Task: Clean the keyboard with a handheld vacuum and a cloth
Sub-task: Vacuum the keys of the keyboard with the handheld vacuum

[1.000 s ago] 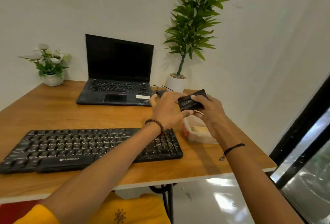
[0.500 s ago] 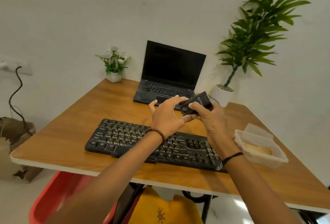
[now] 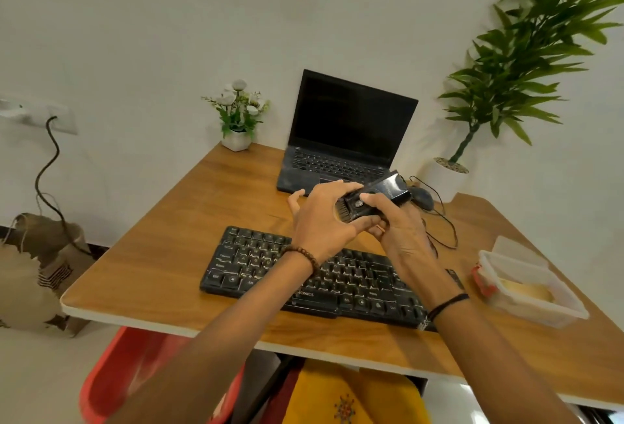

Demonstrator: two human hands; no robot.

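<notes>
Black handheld vacuum (image 3: 391,187), fingers (image 3: 337,186) of left hand (image 3: 322,221) and right hand (image 3: 401,238) gripping it above keyboard (image 3: 256,261).

The head camera has swung left, so a wall socket (image 3: 50,116), its cable and a sack (image 3: 33,271) on the floor come into view. A second ago both hands were over the plastic container (image 3: 526,288); it now lies well to their right. The left hand (image 3: 320,217) and right hand (image 3: 398,231) now hold the handheld vacuum (image 3: 381,192) above the far edge of the keyboard (image 3: 256,258). The vacuum has turned, and its brush nozzle (image 3: 342,211) now shows under the left fingers. A mouse (image 3: 422,198) now shows behind it.
</notes>
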